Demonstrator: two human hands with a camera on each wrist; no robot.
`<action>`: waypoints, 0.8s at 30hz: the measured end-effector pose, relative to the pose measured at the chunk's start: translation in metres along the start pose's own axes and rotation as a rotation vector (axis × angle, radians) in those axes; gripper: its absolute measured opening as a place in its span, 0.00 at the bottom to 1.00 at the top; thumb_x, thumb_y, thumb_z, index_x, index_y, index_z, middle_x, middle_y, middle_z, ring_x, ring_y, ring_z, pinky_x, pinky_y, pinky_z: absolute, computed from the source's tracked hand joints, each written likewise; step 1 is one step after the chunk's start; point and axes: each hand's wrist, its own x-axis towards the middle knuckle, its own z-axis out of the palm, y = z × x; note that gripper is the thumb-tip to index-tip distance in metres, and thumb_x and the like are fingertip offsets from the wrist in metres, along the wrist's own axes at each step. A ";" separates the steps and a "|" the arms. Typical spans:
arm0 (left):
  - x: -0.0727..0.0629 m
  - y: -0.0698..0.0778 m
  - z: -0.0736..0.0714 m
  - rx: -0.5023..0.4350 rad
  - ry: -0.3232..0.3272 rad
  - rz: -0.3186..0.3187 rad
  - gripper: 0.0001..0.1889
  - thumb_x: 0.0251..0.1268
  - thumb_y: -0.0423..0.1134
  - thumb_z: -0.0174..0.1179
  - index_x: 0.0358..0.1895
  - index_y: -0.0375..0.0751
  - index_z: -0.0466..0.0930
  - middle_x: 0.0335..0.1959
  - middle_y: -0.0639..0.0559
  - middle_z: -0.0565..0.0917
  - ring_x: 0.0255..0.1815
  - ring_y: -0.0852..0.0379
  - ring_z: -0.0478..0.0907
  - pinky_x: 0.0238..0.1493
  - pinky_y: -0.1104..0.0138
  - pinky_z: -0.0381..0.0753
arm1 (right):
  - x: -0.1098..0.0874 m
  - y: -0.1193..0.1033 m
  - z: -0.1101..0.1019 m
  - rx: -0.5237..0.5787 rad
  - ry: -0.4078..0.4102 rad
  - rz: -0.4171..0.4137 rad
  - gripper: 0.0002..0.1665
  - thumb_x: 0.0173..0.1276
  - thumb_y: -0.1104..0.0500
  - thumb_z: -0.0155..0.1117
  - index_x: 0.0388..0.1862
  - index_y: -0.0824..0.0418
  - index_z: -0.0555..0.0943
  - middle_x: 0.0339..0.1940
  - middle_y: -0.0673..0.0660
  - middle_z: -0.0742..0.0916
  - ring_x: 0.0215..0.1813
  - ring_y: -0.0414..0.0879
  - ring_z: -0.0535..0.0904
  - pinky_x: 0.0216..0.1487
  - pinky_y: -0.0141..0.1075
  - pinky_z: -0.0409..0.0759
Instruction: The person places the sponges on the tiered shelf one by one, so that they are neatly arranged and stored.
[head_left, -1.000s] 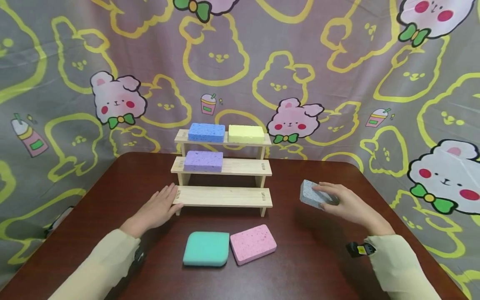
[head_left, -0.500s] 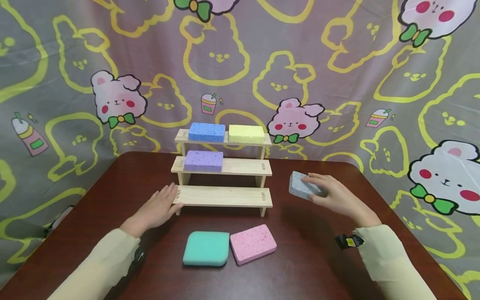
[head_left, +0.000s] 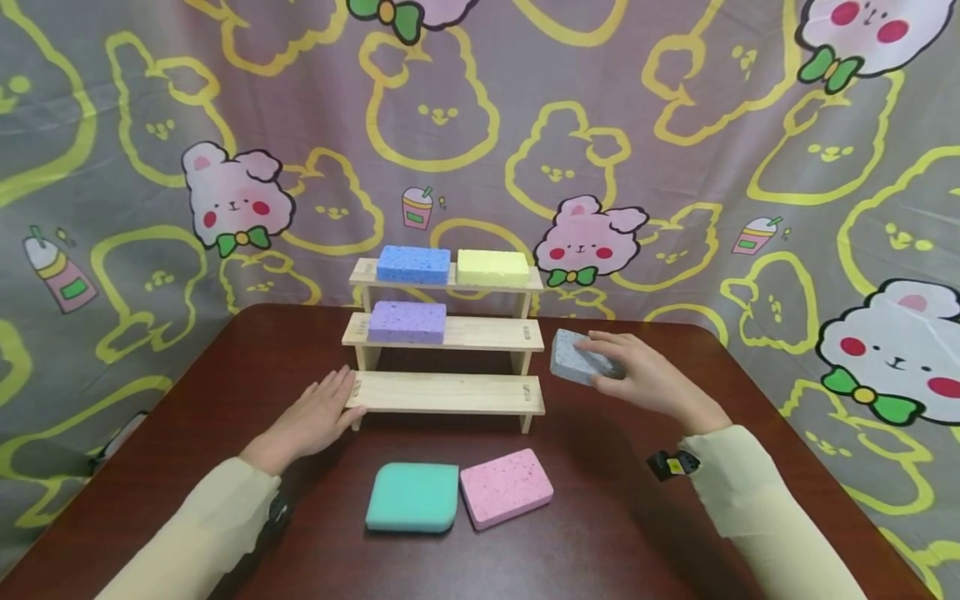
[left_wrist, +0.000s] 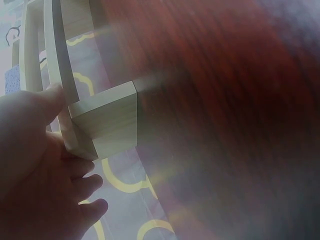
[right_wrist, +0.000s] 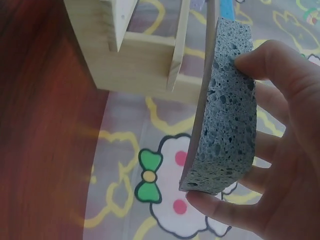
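My right hand [head_left: 648, 379] grips a grey-blue speckled sponge [head_left: 577, 360] just to the right of the wooden three-step display stand [head_left: 450, 393]. In the right wrist view the thumb lies on one face of the sponge [right_wrist: 227, 110], with fingers round its far side and lower end. My left hand [head_left: 311, 421] holds the left end of the lowest step; in the left wrist view its thumb and fingers lie on either side of the board corner [left_wrist: 80, 140]. A blue sponge [head_left: 413, 265] and a yellow sponge [head_left: 492, 268] sit on the top step, a purple sponge [head_left: 407, 322] on the middle step's left.
A teal sponge [head_left: 413, 498] and a pink sponge [head_left: 507, 489] lie on the dark brown table [head_left: 600, 533] in front of the stand. A patterned cloth [head_left: 480, 108] hangs behind and at both sides. A dark object [head_left: 120, 442] shows by the table's left edge.
My right hand has carried the grey-blue sponge leftward and slightly farther back, closer to the stand. The left hand and the other sponges have stayed in place.
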 end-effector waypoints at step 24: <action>0.002 -0.003 0.003 0.006 -0.001 -0.002 0.33 0.71 0.45 0.47 0.66 0.20 0.52 0.66 0.27 0.55 0.67 0.33 0.51 0.63 0.44 0.51 | 0.058 -0.031 0.013 -0.060 -0.020 -0.108 0.29 0.59 0.53 0.61 0.62 0.50 0.74 0.65 0.59 0.70 0.64 0.56 0.63 0.52 0.51 0.70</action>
